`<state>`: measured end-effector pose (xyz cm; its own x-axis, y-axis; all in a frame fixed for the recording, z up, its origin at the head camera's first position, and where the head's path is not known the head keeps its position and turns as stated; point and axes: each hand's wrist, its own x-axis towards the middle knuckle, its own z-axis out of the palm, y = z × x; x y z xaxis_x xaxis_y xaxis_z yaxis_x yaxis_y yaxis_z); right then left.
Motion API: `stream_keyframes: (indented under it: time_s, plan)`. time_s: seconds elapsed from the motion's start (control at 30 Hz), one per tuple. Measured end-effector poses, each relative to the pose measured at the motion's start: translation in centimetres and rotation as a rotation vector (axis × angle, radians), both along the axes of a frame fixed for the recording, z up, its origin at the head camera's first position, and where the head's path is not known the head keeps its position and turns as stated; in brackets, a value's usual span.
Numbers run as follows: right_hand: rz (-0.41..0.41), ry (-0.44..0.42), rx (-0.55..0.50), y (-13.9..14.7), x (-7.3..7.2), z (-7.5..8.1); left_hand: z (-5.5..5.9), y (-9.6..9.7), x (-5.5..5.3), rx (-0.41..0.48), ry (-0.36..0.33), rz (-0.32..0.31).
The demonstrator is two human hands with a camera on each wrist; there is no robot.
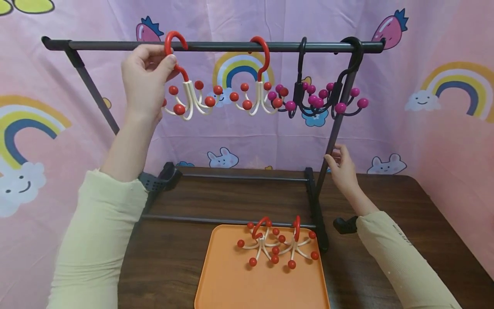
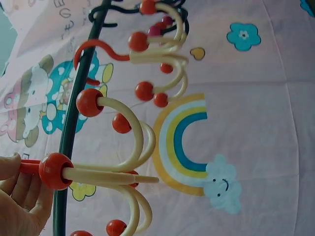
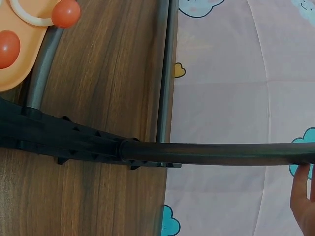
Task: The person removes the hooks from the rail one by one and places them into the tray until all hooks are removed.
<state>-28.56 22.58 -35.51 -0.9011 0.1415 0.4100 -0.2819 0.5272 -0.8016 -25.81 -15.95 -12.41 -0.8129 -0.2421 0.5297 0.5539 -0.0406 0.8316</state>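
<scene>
Wood-grain table (image 1: pixel 166 266), dark brown, set against a pink-and-purple cloth (image 1: pixel 185 148) printed with rainbows, clouds and rabbits.

Near side: orange tray (image 1: pixel 247 287) on the table. At its far right part, two red-and-cream hangers, left one (image 1: pixel 261 241) and right one (image 1: pixel 295 244), side by side, arms splayed, red hooks upward; whether their balls touch, cannot tell. Pale yellow-green sleeves (image 1: pixel 104 240) on both arms. Tray's far edge lies just beside the near lower rail (image 1: pixel 173 219) of a black rack.

Right hand: (image 1: pixel 344 171) partly closed, thumb and fingers at the right post (image 1: pixel 335 128) of the rack, in light contact; right wrist view shows only fingers touching the post.

Left hand: (image 1: pixel 144 81) raised to the top bar (image 1: pixel 224 46), thumb and fingers pinching the red hook of a third red-and-cream hanger (image 1: pixel 189 98). That hook arches over the bar, left of its middle; its cream arms and red balls hang below. Whether the bar bears its weight: cannot tell.

Along the bar to the right: a fourth red-and-cream hanger (image 1: pixel 260 92) hangs free of either hand, then two black hangers with magenta balls, one (image 1: pixel 298 92) near the right post, the other (image 1: pixel 337 92) overlapping that post in the head view.
</scene>
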Motion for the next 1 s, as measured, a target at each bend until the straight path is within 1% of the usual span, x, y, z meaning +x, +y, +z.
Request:
stream_keyframes:
  time_s: [0.13,0.27,0.33,0.43,0.6,0.63,0.67,0.77,0.9,1.0]
  plan:
    - [0.002,0.002,0.004,0.0,0.0,-0.1,-1.8,-0.3,1.0,-0.01,0.008,0.02]
    - [0.006,-0.002,-0.008,0.0,0.1,-0.1,-3.6,-0.5,1.9,-0.054,0.022,0.053]
    - [0.008,-0.005,-0.012,0.0,0.1,-0.1,-4.7,-0.5,2.2,-0.087,0.04,0.075]
    - [0.01,-0.011,-0.014,0.0,0.0,0.0,-6.6,-0.3,2.8,-0.116,0.045,0.098]
    - [0.007,-0.014,-0.011,0.0,0.0,0.0,-10.3,0.2,4.0,-0.22,-0.018,0.173]
    - [0.007,-0.011,-0.009,0.0,0.0,0.0,-11.0,0.3,4.1,-0.231,-0.029,0.177]
    - [0.006,-0.008,-0.007,0.0,-0.1,0.0,-11.6,0.3,4.3,-0.236,-0.038,0.177]
    - [0.006,0.0,0.002,0.0,-0.1,0.1,-13.2,0.4,4.7,-0.214,-0.056,0.148]
    - [0.003,0.0,-0.003,0.0,0.0,0.0,-14.9,0.6,5.3,-0.205,-0.108,0.119]
    - [0.005,0.001,-0.006,0.0,0.0,0.0,-16.2,0.8,5.8,-0.207,-0.15,0.084]
